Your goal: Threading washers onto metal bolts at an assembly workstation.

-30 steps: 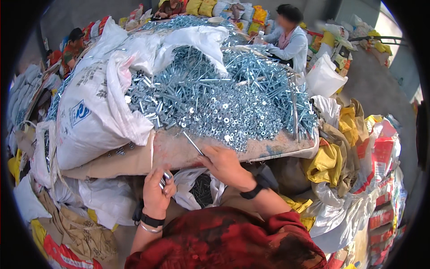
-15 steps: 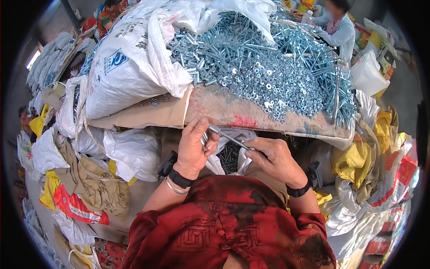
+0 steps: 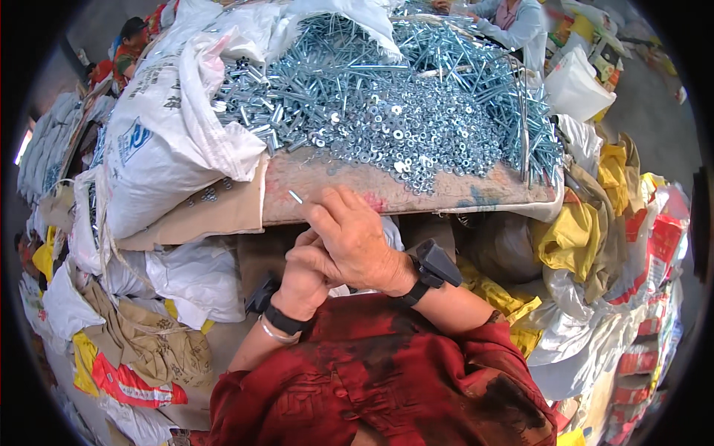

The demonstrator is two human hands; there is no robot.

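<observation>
- The right hand (image 3: pixel 355 239) is bent over the left one at the table's near edge, left of that edge's middle; its fingers curl down, and whether they close on anything cannot be told.
- The left hand (image 3: pixel 299 284) is just below, touching it and partly covered, fingers curled; its grip cannot be told either.
- A thin, bright metal rod (image 3: pixel 296 197) shows just beside the right hand's fingertips, over the near-edge strip. Its long axis slants: the upper end points toward the table's far left corner, the lower end toward those fingers. Whether it is held or loose is unclear.
- The table (image 3: pixel 461 195) has a stained, bare strip along its near edge.
- Left of the rod, a cardboard sheet (image 3: pixel 230 219) covers the near left corner.
- A full white sack (image 3: pixel 167 175) leans over the left edge, on that cardboard.
- Beyond the strip, small washers (image 3: pixel 405 137) spread across the middle, and long metal rods (image 3: pixel 338 48) lie heaped behind them, pointing many ways.
- By the right edge hang yellow sacking (image 3: pixel 571 236) and brown cloth.
- Past the far right corner is a co-worker's pale blue sleeve (image 3: pixel 524 30).
</observation>
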